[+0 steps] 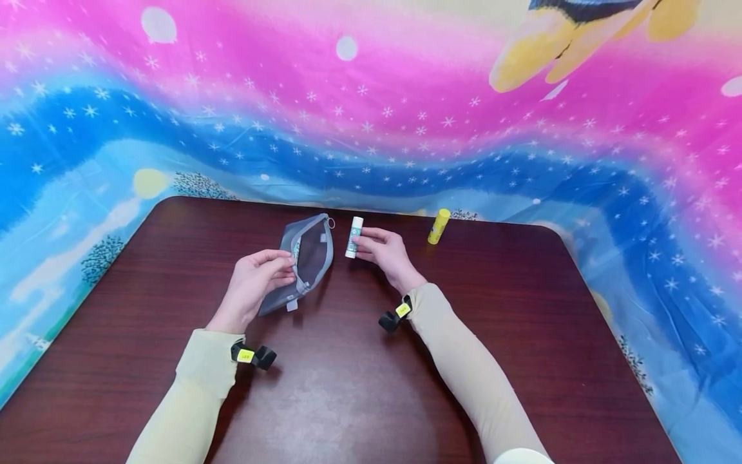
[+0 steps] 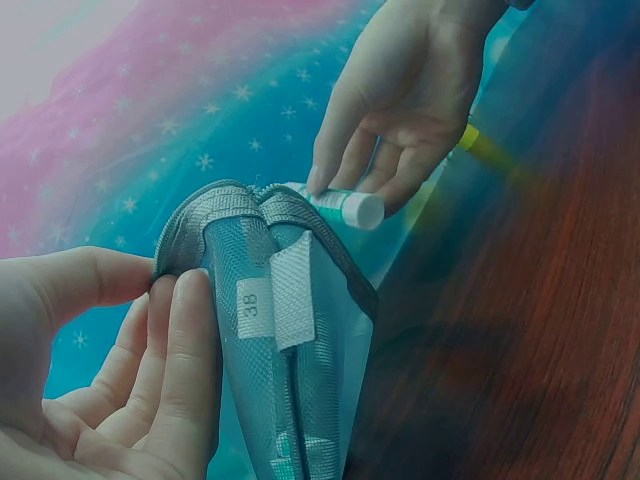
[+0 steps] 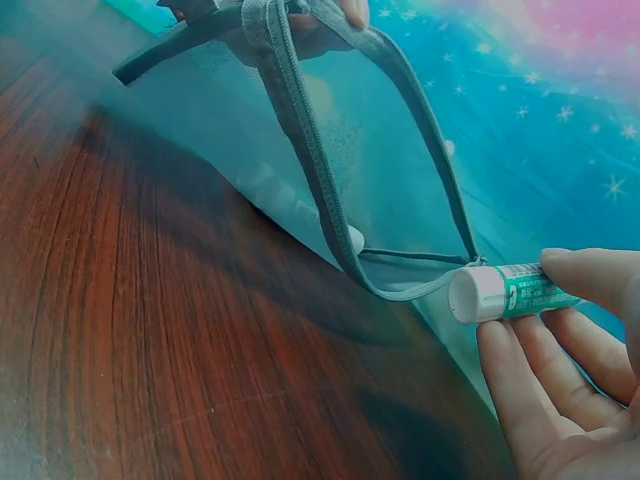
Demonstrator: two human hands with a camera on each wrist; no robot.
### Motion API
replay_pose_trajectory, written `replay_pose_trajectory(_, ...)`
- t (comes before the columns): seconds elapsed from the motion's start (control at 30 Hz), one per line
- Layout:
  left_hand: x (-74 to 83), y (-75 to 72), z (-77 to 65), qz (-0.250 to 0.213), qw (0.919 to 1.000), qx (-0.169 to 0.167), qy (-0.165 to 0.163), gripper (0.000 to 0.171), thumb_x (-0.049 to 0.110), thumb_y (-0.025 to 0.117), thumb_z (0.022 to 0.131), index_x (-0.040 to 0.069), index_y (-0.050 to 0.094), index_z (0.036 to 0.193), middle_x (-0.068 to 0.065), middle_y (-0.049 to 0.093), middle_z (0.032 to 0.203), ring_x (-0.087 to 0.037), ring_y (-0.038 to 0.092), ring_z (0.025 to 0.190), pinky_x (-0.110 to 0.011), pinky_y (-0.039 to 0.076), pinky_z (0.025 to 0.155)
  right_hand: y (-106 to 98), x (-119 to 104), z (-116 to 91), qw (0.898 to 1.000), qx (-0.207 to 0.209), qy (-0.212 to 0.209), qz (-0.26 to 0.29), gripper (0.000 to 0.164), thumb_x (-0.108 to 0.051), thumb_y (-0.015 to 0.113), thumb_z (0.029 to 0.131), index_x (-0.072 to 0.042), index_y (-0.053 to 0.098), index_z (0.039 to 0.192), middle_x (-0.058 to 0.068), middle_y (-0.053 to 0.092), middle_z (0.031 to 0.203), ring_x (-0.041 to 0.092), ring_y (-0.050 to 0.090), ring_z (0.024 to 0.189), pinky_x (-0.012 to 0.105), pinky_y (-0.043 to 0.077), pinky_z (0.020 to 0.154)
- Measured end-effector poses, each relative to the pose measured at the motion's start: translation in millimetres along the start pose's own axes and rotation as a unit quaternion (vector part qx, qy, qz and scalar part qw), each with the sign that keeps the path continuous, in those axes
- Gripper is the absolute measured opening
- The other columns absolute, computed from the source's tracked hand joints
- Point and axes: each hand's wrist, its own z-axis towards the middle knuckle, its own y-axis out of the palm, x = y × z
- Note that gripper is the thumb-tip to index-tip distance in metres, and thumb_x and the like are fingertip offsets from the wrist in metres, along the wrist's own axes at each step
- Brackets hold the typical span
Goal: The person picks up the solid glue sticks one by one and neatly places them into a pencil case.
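My left hand (image 1: 255,283) pinches the rim of a grey mesh zipper pouch (image 2: 230,330) between thumb and fingers. The pouch's mouth gapes toward the right, and a white tag hangs from its near end. Through the mesh shows something green and white; its white end (image 3: 355,239) is visible inside the pouch in the right wrist view. Just right of the mouth, my right hand (image 1: 385,252) grips a white and green glue stick (image 1: 355,237) by its middle. In the head view the glue stick is nearly upright, apart from the pouch.
A yellow glue stick (image 1: 438,226) stands near the back edge of the dark wooden table (image 1: 324,399), right of my right hand. A pink and blue patterned cloth (image 1: 394,122) hangs behind and along the table's sides.
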Motion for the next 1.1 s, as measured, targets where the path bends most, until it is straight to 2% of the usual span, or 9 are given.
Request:
replay_pose_trajectory(0.17,0.2,0.0,0.1,0.000,1.0000,-0.003,0.002,0.041,0.011,0.071,0.097,-0.015,0.058,0.126,-0.008,0.070,0.092,-0.017,0.070,0.077,-0.029,0.060,0.081,4,3,3,1.000,-0.003,0.009,-0.004,0.037,-0.005,0.072,0.095,0.004,0.065,0.130,0.022,0.070,0.112,0.023,0.072,0.087,0.042,0.057,0.091)
replay_pose_trajectory(0.47,-1.1,0.1,0.7,-0.006,1.0000,-0.003,0.000,0.040,0.008,0.070,0.096,-0.015,0.059,0.126,-0.006,0.071,0.090,-0.016,0.071,0.076,-0.029,0.060,0.080,14,6,8,1.000,-0.006,0.031,-0.003,0.036,-0.004,0.074,0.093,0.005,0.066,0.128,0.021,0.071,0.110,0.021,0.072,0.085,0.037,0.060,0.084)
replay_pose_trajectory(0.83,-0.6,0.2,0.0,-0.003,1.0000,-0.002,0.002,0.042,0.008,0.070,0.096,-0.016,0.057,0.127,-0.006,0.071,0.089,-0.016,0.071,0.075,-0.029,0.060,0.080,26,11,11,0.999,-0.014,0.047,0.008,0.036,-0.001,0.075,0.092,0.007,0.066,0.126,0.019,0.072,0.105,0.021,0.073,0.082,0.036,0.060,0.083)
replay_pose_trajectory(1.1,-0.7,0.8,0.4,-0.001,1.0000,-0.002,-0.001,0.039,0.008,0.070,0.097,-0.015,0.059,0.126,-0.006,0.071,0.090,-0.016,0.071,0.075,-0.029,0.060,0.080,34,9,10,0.997,-0.023,0.073,-0.007,0.036,-0.004,0.077,0.091,0.005,0.068,0.124,0.018,0.073,0.104,0.019,0.073,0.082,0.034,0.060,0.083)
